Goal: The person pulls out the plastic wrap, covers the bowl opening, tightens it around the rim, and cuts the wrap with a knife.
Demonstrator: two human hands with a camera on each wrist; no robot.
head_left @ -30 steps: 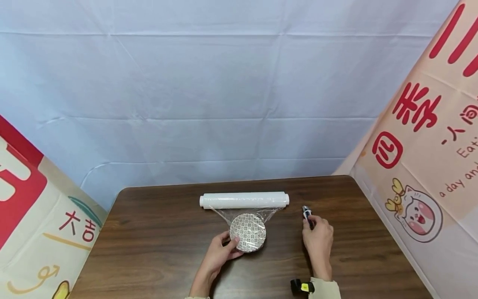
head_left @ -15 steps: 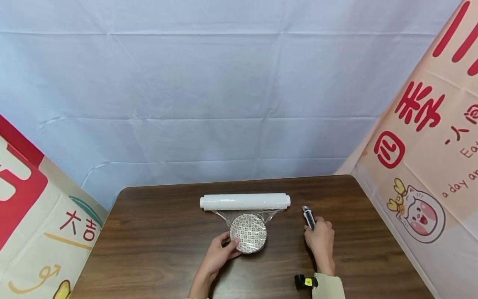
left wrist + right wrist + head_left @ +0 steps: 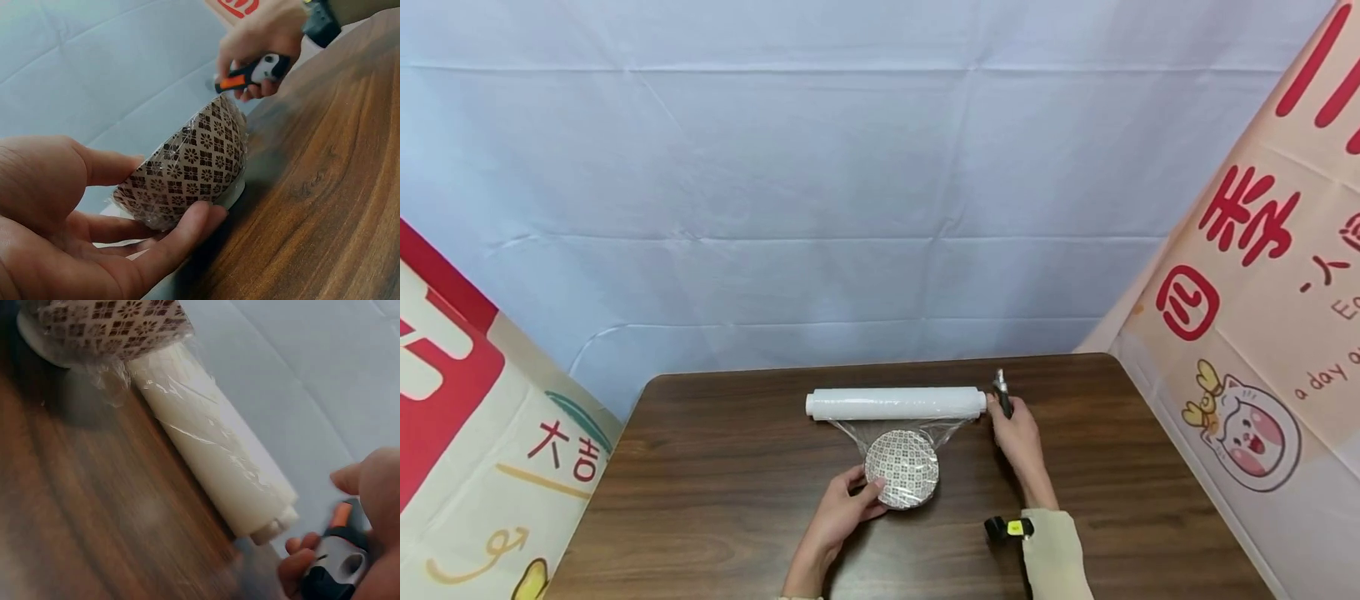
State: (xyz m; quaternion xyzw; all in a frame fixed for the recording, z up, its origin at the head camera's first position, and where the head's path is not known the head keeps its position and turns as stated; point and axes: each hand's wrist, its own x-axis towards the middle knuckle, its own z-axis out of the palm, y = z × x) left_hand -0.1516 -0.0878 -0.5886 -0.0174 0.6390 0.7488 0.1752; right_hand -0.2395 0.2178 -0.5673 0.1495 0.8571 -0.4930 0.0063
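Note:
My left hand (image 3: 844, 508) grips the side of a round bowl (image 3: 902, 469) with a brown-and-cream pattern. In the left wrist view its thumb lies at the rim and its fingers curl below the bowl's patterned wall (image 3: 187, 165). Clear cling film (image 3: 943, 430) lies over the bowl and runs back to a white cling film roll (image 3: 898, 403). By the roll's right end my right hand (image 3: 1021, 437) holds a utility knife (image 3: 1002, 393), its tip pointing away from me. A dark and light grip with an orange slider (image 3: 341, 514) shows on the knife in the right wrist view.
Everything stands on a dark brown wooden table (image 3: 722, 492). A pale cloth backdrop (image 3: 775, 208) hangs behind its far edge, with printed banners (image 3: 1247, 450) at both sides. A black wrist camera (image 3: 997, 528) sits at the right sleeve.
My right hand has moved forward and left with the utility knife, from the table right of the bowl to the roll's right end. My left hand keeps its hold on the bowl.

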